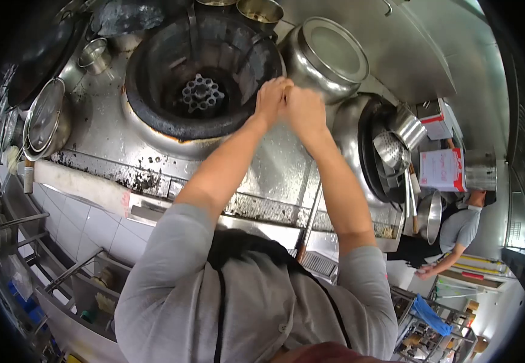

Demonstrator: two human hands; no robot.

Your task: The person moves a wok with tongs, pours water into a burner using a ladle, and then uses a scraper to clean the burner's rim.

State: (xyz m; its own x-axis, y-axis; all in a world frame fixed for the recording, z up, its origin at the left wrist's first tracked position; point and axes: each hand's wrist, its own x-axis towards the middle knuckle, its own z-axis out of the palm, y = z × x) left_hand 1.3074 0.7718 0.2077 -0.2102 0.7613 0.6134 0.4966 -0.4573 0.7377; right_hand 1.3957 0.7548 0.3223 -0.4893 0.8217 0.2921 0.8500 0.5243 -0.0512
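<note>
My left hand [271,101] and my right hand [305,111] are pressed together at the right rim of a large black wok burner [153,106]. Both have their fingers curled closed. Whatever lies between them, if anything, is hidden by the fingers. Inside the burner sits a grey burner head [202,94] with a ring of holes, with no wok over it. Just beyond my hands stands a round steel pot [317,66] with a lid-like top.
A perforated ladle [392,151] rests over a dark-rimmed vessel at right, beside red-and-white boxes [442,169]. Mesh strainers [45,121] hang at left. A long-handled tool [311,222] leans on the stove's front edge. Another person [459,233] stands at far right. Black scraps litter the stovetop [268,181].
</note>
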